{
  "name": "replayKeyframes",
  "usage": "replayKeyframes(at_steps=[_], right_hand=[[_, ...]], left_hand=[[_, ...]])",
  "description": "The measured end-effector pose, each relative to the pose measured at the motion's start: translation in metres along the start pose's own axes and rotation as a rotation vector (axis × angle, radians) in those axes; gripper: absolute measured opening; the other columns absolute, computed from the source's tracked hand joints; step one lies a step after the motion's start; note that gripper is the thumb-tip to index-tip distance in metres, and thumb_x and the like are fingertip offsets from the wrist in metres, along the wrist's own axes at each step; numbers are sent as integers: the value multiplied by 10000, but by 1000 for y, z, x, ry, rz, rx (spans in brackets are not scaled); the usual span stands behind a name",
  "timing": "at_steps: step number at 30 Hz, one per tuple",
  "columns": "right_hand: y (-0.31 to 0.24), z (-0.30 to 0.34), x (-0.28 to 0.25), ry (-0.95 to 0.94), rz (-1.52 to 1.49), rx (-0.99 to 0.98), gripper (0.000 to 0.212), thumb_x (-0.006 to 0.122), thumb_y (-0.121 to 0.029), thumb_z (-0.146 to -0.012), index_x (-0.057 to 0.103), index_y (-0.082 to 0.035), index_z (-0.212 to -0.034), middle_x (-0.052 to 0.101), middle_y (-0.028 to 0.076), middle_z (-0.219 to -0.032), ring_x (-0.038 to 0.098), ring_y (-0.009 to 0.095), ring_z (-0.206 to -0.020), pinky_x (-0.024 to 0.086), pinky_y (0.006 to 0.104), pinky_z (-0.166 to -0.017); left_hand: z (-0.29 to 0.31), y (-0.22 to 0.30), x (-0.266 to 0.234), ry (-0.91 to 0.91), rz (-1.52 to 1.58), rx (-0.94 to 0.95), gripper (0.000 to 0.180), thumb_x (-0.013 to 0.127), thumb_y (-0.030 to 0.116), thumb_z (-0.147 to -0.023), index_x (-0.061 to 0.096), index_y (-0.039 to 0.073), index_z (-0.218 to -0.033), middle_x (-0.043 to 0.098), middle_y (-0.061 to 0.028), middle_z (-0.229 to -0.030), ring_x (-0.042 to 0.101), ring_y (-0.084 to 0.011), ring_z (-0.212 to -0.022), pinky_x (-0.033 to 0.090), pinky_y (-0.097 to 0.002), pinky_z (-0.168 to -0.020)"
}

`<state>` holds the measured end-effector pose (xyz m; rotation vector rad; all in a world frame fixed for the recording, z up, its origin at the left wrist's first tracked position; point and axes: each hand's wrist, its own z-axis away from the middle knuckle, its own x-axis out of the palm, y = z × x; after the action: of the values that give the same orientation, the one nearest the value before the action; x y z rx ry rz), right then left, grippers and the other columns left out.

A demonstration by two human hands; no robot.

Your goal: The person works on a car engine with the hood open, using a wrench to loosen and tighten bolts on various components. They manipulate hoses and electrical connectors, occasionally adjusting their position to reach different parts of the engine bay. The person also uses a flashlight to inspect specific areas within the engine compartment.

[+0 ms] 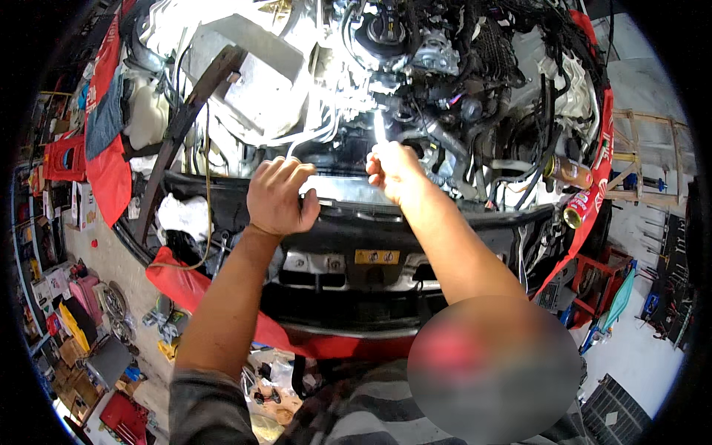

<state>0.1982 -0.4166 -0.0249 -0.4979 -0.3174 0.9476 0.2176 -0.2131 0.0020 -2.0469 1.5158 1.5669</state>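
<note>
My right hand (395,172) is closed around a slim, bright white stick-like thing (380,127). It points away from me into the engine bay, and glare hides its exact kind. To the left, my left hand (282,196) rests at the front edge of the bay, fingers bent forward over it and thumb apart. I see nothing held in it, though its fingertips are partly out of sight. Beyond both hands lies the car engine (437,55), with hoses and a black round cap (387,31). Just ahead of me runs the black front panel (341,230).
Red covers (111,185) drape the car's edges. Two spray cans (569,172) lie at the right side. A dark bar (174,141) slants across the left of the bay near a white crumpled cloth (184,215). A blurred patch hides the lower right.
</note>
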Motion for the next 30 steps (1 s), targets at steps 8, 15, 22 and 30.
replayKeyframes(at_steps=[8, 15, 22, 30], right_hand=[[9, 44, -55, 355, 1098, -712, 270, 456, -216, -859, 526, 43, -826, 593, 257, -807, 574, 407, -759, 449, 471, -681], [8, 37, -53, 261, 983, -615, 244, 457, -184, -849, 548, 42, -845, 593, 270, -831, 561, 430, -834, 437, 469, -744], [11, 20, -64, 277, 852, -436, 321, 423, -213, -848, 588, 60, -817, 595, 277, -837, 573, 418, -840, 442, 455, -754], [11, 13, -59, 237, 499, -437, 252, 436, -192, -889, 538, 37, -865, 566, 91, -613, 514, 146, -471, 420, 274, -456]], left_hand=[[-58, 43, 7, -326, 136, -141, 568, 486, 10, -733, 331, 5, -1280, 283, -143, -1377, 380, -342, -1200, 354, -402, -976], [-79, 46, 77, -342, -249, -100, 583, 467, 29, -766, 288, -51, -1315, 302, -182, -1368, 383, -312, -1193, 336, -358, -986], [-66, 55, 76, -212, 125, -254, 545, 493, -65, -699, 377, -58, -1232, 390, -201, -1263, 455, -334, -1106, 405, -378, -894], [-71, 33, 103, 80, 672, -632, 592, 503, -47, -756, 260, 20, -1291, 503, -191, -1080, 571, -247, -894, 450, -343, -782]])
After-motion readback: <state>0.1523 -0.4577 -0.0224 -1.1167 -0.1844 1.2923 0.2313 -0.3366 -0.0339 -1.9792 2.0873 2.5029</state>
